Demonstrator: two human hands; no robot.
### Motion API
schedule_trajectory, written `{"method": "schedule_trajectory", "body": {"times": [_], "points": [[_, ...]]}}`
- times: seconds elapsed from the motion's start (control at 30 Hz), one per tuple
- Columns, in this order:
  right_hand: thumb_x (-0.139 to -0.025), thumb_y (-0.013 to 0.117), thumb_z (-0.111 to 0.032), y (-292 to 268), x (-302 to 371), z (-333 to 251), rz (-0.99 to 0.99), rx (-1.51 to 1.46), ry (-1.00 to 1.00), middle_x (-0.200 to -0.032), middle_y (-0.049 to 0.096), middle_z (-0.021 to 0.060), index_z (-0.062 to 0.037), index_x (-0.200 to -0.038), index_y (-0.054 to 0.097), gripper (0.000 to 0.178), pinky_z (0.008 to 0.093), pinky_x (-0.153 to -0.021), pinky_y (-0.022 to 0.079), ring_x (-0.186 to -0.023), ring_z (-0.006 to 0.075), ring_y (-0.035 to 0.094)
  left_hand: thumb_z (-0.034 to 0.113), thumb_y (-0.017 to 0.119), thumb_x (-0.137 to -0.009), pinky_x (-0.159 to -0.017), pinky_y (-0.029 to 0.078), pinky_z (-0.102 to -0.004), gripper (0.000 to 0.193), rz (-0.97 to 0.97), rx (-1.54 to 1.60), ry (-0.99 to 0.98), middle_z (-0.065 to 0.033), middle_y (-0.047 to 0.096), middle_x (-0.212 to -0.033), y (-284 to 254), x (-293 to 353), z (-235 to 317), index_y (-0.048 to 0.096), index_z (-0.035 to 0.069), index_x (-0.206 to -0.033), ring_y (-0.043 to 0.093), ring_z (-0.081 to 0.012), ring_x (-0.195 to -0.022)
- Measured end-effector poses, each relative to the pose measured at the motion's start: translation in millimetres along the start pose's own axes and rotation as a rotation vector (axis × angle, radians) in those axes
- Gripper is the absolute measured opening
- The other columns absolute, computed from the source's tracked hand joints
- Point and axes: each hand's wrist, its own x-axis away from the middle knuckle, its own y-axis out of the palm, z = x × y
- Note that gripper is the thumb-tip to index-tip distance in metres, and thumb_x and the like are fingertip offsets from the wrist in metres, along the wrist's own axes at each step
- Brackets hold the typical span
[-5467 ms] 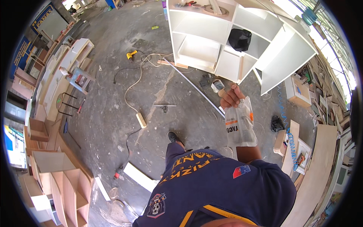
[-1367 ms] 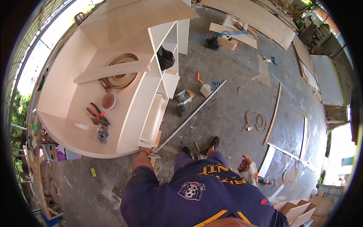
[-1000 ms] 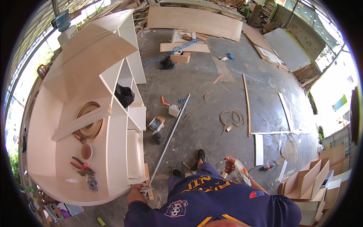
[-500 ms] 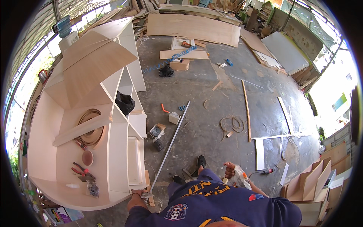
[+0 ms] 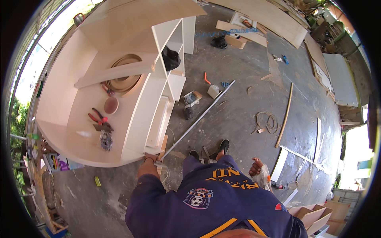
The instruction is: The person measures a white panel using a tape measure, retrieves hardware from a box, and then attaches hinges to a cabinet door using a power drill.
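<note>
At the near corner of a large pale wooden cabinet (image 5: 135, 133) lying on its back, my left hand (image 5: 151, 157) grips the cabinet's edge; its fingers are partly hidden. A long thin metal strip (image 5: 200, 118) runs across the floor from beside that hand. My right hand (image 5: 256, 166) is closed in front of my body, with a clear plastic bag (image 5: 263, 177) bunched against it. Inside the cabinet lie red-handled pliers (image 5: 98, 116), a coil of edge banding (image 5: 124, 73), a round pinkish disc (image 5: 111, 105) and a small bag of hardware (image 5: 106, 141).
A loose curved panel (image 5: 131, 18) lies over the cabinet's far part. On the floor are a black cup (image 5: 188, 114), a white box (image 5: 214, 91), a coil of thin strip (image 5: 267, 122), a wooden batten (image 5: 285, 115) and a power tool (image 5: 278, 185). Open box-like units (image 5: 313, 216) stand at lower right.
The view has turned and tilted down, so the cabinet and floor appear shifted right and upward. My left hand stays at the cabinet's corner; my right hand stays closed before my body.
</note>
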Motion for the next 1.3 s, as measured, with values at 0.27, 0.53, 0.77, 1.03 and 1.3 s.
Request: {"method": "schedule_trajectory", "body": {"times": [0.27,0.53,0.77,1.03,1.3], "points": [[-0.093,0.049,-0.021,-1.1,0.0,7.3,0.075,-0.016,-0.07,-0.049,0.031,-0.0062,-0.0082,-0.101,0.053,0.015,0.0217,-0.042,0.029,-0.039,0.0048,0.032,0.024,0.068,-0.069,-0.084,0.047,-0.0389,0.084,-0.101,0.37,-0.027,-0.0183,0.061,-0.107,-31.6,26.3,38.3,0.012,0.001,-0.127,0.06,-0.0249,-0.097],[-0.096,0.043,-0.021,-21.6,4.5,-1.0,0.128,-0.107,-0.151,-0.05,0.032,-0.0056,-0.0076,-0.105,0.051,0.018,0.0222,-0.042,0.029,-0.04,0.0059,0.033,0.011,0.074,-0.065,-0.067,0.053,-0.0351,0.103,-0.07,0.642,-0.001,-0.0149,0.065,-0.096,-141.5,52.9,179.1,0.002,0.005,-0.138,0.063,-0.0206,-0.078],[-0.096,0.043,-0.02,-23.4,-39.2,-55.1,0.071,-0.069,-0.142,-0.05,0.034,-0.0067,-0.0068,-0.105,0.052,0.018,0.0227,-0.045,0.03,-0.042,0.0045,0.035,0.03,0.056,-0.085,-0.081,0.05,-0.0342,0.024,-0.241,0.599,0.257,-0.005,0.066,-0.097,-204.1,-7.3,260.4,0.069,0.013,-0.095,0.06,-0.0203,-0.087],[-0.095,0.045,-0.021,-16.6,-123.9,-144.5,-0.053,-0.061,-0.091,-0.048,0.033,-0.0061,-0.0086,-0.101,0.052,0.015,0.0233,-0.045,0.031,-0.041,0.0052,0.034,0.015,0.062,-0.079,-0.068,0.051,-0.0325,0.046,-0.152,0.68,0.203,-0.0096,0.065,-0.093,-288.9,9.2,293.0,0.032,0.0,-0.111,0.062,-0.0188,-0.074],[-0.094,0.048,-0.022,-18.1,-181.7,-196.6,-0.112,-0.097,-0.084,-0.049,0.035,-0.0066,-0.0091,-0.1,0.054,0.016,0.0232,-0.045,0.03,-0.041,0.0049,0.034,0.014,0.084,-0.054,-0.052,0.055,-0.0374,0.13,0.038,0.944,0.044,-0.0167,0.064,-0.086,-299.7,-22.8,294.6,-0.02,-0.013,-0.126,0.064,-0.0224,-0.062]]}}
